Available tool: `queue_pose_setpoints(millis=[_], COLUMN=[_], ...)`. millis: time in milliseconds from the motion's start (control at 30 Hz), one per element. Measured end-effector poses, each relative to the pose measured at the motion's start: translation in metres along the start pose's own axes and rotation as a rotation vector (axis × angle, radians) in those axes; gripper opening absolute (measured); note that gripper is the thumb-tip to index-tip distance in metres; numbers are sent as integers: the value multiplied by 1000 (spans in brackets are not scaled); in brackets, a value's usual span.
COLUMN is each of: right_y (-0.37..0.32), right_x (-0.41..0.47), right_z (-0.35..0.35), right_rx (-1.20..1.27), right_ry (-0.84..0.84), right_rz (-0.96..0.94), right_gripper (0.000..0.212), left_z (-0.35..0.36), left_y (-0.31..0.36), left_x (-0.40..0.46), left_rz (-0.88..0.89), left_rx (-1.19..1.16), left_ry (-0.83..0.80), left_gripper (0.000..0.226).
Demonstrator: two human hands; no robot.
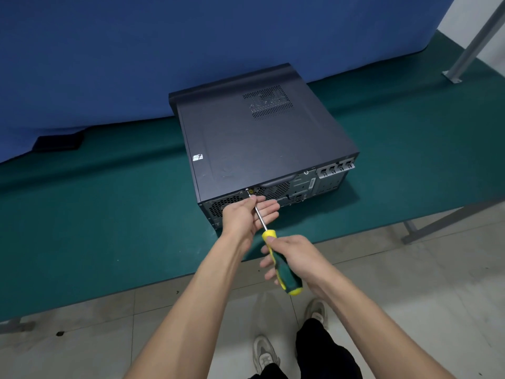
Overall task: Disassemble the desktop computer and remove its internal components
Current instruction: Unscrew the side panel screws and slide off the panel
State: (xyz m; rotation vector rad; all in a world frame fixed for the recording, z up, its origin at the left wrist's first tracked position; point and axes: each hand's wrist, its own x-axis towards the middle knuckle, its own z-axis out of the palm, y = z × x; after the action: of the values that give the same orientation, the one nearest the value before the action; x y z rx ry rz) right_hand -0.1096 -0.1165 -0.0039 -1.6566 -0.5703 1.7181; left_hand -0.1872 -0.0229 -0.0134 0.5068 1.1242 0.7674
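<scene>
A dark grey desktop computer case lies flat on the green table, its rear panel facing me and its cover closed. A screwdriver with a green and yellow handle points its tip at a screw on the top edge of the rear panel. My right hand grips the handle. My left hand pinches the metal shaft near the tip between thumb and forefinger, its other fingers spread under the shaft.
A blue cloth backdrop hangs behind the table. A dark flat object lies at the back left under the cloth's edge. A metal post stands at the right. My legs and shoes are on the tiled floor below the table's front edge.
</scene>
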Motion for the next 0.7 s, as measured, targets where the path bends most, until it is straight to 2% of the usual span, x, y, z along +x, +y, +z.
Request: queue_pose_setpoints(millis=[67, 133, 167, 200, 300, 367, 433, 500, 600, 633, 700], right_y=[4, 7, 9, 10, 9, 7, 7, 8, 12, 12, 9], right_x=[5, 9, 9, 8, -1, -2, -3, -4, -1, -1, -4], right_z=[5, 13, 15, 16, 14, 15, 22, 29, 26, 24, 24], right_rx=[-66, -117, -124, -108, 113, 232, 159, 20, -36, -19, 119], right_ry=[113, 229, 230, 180, -121, -179, -101, 26, 201, 195, 79], right_rz=[-68, -123, -120, -86, 116, 115, 41, -41, -94, -65, 50], right_gripper=[22, 24, 25, 26, 39, 38, 29, 26, 39, 39, 32], left_z=[-3, -3, -2, 0, 0, -3, -8, -12, -15, -14, -10], left_y=[0, 0, -1, 0, 1, 2, 2, 1, 6, 8, 9], left_x=[-2, -5, -6, -6, -6, -5, -7, -8, -6, -5, -6], left_rz=[-44, -52, -48, -48, -66, -94, -106, -63, 14, 18, 15], left_rx=[-8, 85, 112, 113, 11, -75, -39, 93, 214, 235, 220], left_ry=[-21, 46, 76, 88, 45, -20, -46, 38, 142, 133, 126], left_gripper=[23, 13, 12, 14, 26, 32, 32, 25, 20, 21, 23])
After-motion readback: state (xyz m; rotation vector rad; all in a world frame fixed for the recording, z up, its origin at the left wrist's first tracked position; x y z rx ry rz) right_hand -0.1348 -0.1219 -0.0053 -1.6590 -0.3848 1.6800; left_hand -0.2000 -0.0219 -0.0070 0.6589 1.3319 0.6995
